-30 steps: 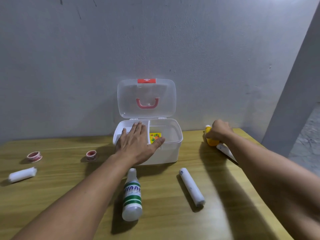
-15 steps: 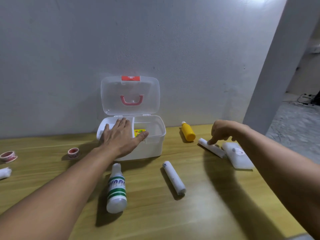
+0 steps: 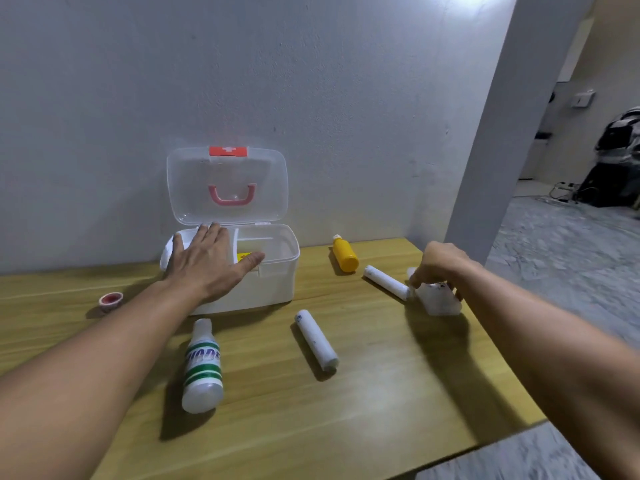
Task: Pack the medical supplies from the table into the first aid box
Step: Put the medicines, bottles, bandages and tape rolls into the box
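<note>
One head view shows most supplies still unpacked. First aid box (image 3: 273,282) stands open at the far side of the table (image 3: 381,393), holding a yellow packet (image 3: 244,256). Left hand (image 3: 211,265) lies flat and spread over its left compartment. Right hand (image 3: 441,265) pinches a white pouch (image 3: 438,301) at the right edge. Left out: striped bottle (image 3: 202,367), two bandage rolls (image 3: 317,339) (image 3: 386,282), yellow bottle (image 3: 345,254), tape roll (image 3: 110,301).
</note>
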Demonstrator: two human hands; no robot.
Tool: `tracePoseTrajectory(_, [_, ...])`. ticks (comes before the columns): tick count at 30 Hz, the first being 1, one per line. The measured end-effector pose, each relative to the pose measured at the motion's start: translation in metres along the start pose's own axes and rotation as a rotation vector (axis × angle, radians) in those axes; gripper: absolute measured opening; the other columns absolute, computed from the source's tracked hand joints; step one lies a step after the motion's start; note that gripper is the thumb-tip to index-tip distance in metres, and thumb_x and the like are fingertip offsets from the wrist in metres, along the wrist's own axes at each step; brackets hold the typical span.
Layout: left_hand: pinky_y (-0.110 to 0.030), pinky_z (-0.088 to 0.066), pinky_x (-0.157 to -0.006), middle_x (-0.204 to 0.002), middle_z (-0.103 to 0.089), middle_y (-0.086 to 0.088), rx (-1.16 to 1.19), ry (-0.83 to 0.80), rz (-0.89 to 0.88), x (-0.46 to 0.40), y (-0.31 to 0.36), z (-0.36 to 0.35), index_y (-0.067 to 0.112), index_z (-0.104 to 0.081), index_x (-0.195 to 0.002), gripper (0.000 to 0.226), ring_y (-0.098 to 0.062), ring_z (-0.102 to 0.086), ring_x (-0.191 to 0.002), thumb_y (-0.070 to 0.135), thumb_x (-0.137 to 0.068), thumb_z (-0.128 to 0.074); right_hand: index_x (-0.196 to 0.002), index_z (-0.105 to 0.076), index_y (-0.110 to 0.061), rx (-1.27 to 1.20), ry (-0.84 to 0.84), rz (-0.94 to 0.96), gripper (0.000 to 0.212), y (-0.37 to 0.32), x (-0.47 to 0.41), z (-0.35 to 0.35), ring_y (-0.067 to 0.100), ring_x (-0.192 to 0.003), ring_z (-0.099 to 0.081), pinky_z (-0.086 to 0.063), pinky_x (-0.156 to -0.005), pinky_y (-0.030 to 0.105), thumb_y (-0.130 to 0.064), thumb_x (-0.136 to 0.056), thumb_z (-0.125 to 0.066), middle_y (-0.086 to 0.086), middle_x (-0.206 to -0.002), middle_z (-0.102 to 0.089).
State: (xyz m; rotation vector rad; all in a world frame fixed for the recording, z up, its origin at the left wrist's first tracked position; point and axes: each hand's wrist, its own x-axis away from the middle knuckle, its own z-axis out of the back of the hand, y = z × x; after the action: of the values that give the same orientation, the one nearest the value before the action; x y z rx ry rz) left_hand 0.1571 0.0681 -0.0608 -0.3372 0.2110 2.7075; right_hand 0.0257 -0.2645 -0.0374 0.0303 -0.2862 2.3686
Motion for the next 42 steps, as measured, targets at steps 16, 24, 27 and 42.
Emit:
tracePoseTrajectory(16, [-0.055, -0.01, -0.118, -0.158, -0.028, -0.005, 0.075, -0.003, 0.035, 0.0, -0.026, 0.015, 0.012, -0.039, -0.142, 0.055, -0.019, -0.018, -0.148, 0.044, -0.099, -0.027, -0.113, -0.07, -0.022, -0.055, 0.037, 0.825, 0.033, -0.183, 0.057, 0.037, 0.023, -0.11, -0.061, -0.048, -0.095, 0.032, -0.021, -0.081, -0.07, 0.005, -0.123, -0.066])
tracePoseTrajectory(24, [-0.042, -0.001, -0.122, -0.163, 0.007, -0.011, 0.136, -0.168, 0.142, 0.006, -0.036, 0.012, 0.005, -0.005, -0.153, 0.081, -0.022, 0.01, -0.151, 0.06, -0.096, -0.021, -0.125, -0.053, -0.011, 0.044, -0.078, 0.831, 0.051, -0.235, 0.038, -0.014, 0.028, -0.113, -0.056, -0.045, -0.09, 0.032, -0.015, -0.079, -0.075, 0.01, -0.129, -0.058])
tracePoseTrajectory(27, [-0.039, 0.0, -0.121, -0.163, 0.011, -0.009, 0.133, -0.2, 0.144, 0.008, -0.033, 0.014, 0.004, -0.001, -0.153, 0.083, -0.021, 0.014, -0.15, 0.061, -0.095, -0.019, -0.122, -0.051, -0.009, -0.036, -0.103, 0.869, 0.055, -0.241, 0.029, -0.027, 0.025, -0.111, -0.059, -0.05, -0.09, 0.032, -0.014, -0.075, -0.079, 0.008, -0.127, -0.06])
tracePoseTrajectory(42, [-0.039, -0.005, -0.12, -0.164, 0.007, -0.009, 0.113, -0.236, 0.159, 0.007, -0.034, 0.014, 0.002, -0.004, -0.153, 0.08, -0.019, 0.014, -0.15, 0.056, -0.096, -0.019, -0.102, -0.053, -0.016, 0.454, 0.307, 0.808, 0.041, -0.225, 0.013, -0.035, 0.028, -0.099, -0.058, -0.02, -0.105, 0.062, -0.03, -0.071, -0.076, 0.006, -0.095, -0.064])
